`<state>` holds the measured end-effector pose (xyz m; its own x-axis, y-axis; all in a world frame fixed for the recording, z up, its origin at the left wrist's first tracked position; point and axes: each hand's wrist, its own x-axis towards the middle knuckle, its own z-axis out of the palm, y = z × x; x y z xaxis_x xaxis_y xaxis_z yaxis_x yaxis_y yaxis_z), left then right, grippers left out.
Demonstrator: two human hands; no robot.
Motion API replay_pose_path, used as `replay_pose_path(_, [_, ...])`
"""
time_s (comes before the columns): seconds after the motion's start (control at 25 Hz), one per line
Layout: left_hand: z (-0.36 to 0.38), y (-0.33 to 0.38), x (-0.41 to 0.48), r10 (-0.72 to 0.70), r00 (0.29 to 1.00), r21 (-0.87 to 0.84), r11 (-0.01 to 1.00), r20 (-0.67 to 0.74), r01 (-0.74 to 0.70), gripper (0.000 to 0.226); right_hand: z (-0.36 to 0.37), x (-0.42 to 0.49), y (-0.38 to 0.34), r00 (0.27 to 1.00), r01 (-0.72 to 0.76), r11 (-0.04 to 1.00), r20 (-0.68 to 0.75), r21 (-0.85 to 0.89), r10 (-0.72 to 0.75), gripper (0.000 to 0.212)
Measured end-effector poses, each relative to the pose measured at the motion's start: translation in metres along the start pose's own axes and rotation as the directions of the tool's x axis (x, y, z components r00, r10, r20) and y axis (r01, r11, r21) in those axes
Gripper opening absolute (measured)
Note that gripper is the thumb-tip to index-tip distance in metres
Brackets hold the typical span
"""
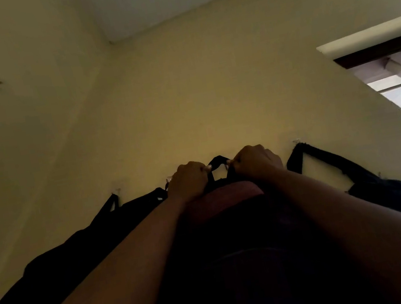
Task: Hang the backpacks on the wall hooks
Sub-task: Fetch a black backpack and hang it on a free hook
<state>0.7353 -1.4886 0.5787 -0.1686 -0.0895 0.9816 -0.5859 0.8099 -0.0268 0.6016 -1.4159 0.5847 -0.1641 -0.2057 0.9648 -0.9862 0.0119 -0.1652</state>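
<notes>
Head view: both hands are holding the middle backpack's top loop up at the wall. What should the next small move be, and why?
Probably ease the top loop down until it catches on the hook glimpsed beneath it, then loosen the grip. The left hand and right hand hold the loop spread against the wall, and both neighbouring bags already hang by straps, as the right bag's strap does. Whether the loop is already seated cannot be told.

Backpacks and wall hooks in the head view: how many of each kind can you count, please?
Dark backpacks: 3 (left, middle one with a pink panel, right)
Small pale wall hooks: 4 ()
Total: 7
</notes>
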Motion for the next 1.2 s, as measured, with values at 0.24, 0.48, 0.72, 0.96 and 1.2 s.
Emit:
replay_pose_path(0.24, [-0.004, 0.000, 0.023, -0.228, 0.917, -0.115, 0.954, 0.327, 0.278, 0.034, -0.005, -0.002, 0.003, 0.999, -0.010, 0.999, 0.033, -0.047, 0.011, 0.029])
replay_pose_path(0.48, [-0.005, 0.002, 0.012, -0.283, 0.877, -0.145, 0.921, 0.389, 0.362, 0.039, -0.005, -0.011, 0.004, 0.993, -0.041, 0.998, 0.107, -0.052, 0.047, 0.038])
replay_pose_path(0.72, [-0.009, 0.011, -0.010, -0.194, 0.941, -0.096, 0.969, 0.278, 0.228, 0.053, -0.001, -0.025, 0.005, 0.989, -0.046, 0.997, 0.146, 0.064, 0.036, 0.043])
replay_pose_path(0.96, [-0.031, 0.034, -0.031, -0.168, 0.944, -0.050, 0.981, 0.284, 0.190, 0.038, -0.033, -0.052, 0.002, 0.991, 0.007, 0.981, 0.129, 0.193, -0.032, 0.048])
replay_pose_path(1.2, [-0.077, 0.066, -0.115, -0.208, 0.934, -0.505, 0.796, 0.290, 0.334, 0.044, -0.090, -0.143, -0.025, 0.989, -0.095, 0.928, 0.141, 0.361, 0.047, 0.040])
